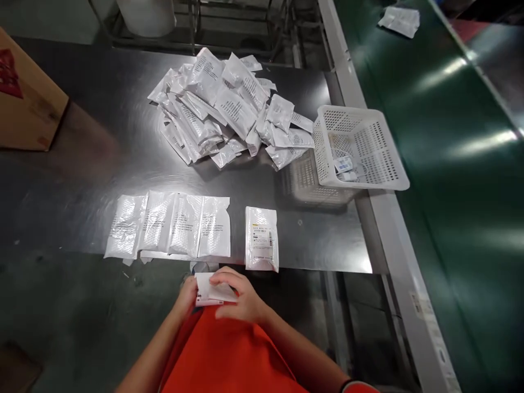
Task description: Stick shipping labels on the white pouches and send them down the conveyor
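Note:
Near my body, just off the table's front edge, my left hand [188, 292] grips the left end of a small white packet [207, 289]. The packet has a flap or folded sheet on its top and some dark print at its lower edge. My right hand [241, 300] curves round the packet's right end, a finger lying on its top. Beyond my hands, several printed white pouches [186, 226] lie overlapping in a row. To their right is a labelled white pouch [262, 240] with a yellow mark and a barcode, apparently atop a small stack.
A heap of white pouches [233, 103] covers the back of the metal table [135, 169]. At the right, a white perforated basket [368, 180] holds a few small items. Beyond it runs a green conveyor belt [409, 136] carrying a white pouch [400, 21]. A cardboard box [33, 103] stands left.

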`<control>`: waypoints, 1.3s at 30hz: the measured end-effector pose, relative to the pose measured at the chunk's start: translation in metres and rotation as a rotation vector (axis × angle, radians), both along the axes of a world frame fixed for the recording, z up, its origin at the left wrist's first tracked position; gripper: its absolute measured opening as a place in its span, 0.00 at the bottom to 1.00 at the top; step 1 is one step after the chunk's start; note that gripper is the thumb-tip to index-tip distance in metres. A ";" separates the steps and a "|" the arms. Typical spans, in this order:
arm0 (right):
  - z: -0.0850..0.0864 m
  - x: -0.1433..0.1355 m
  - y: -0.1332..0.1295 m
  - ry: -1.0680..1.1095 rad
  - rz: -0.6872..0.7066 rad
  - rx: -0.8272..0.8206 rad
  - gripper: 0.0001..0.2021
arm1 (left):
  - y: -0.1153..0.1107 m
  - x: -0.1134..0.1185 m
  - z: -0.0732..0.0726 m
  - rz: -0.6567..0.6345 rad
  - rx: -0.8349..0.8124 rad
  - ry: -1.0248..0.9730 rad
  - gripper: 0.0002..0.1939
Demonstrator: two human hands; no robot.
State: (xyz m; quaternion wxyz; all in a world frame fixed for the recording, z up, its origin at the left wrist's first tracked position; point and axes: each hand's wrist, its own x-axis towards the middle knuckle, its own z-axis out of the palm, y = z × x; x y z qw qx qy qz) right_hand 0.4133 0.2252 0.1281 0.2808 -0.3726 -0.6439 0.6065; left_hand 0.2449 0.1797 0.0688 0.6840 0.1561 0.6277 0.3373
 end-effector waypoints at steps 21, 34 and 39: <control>-0.028 -0.022 0.040 -0.209 -0.146 -0.001 0.09 | 0.030 -0.019 0.017 -0.231 0.376 0.133 0.14; -0.069 -0.028 0.061 -0.335 -0.411 -0.113 0.07 | 0.038 0.020 -0.020 0.153 0.199 0.313 0.21; -0.102 -0.045 0.126 -0.467 -0.514 0.050 0.06 | 0.022 0.025 -0.041 0.278 0.083 0.169 0.19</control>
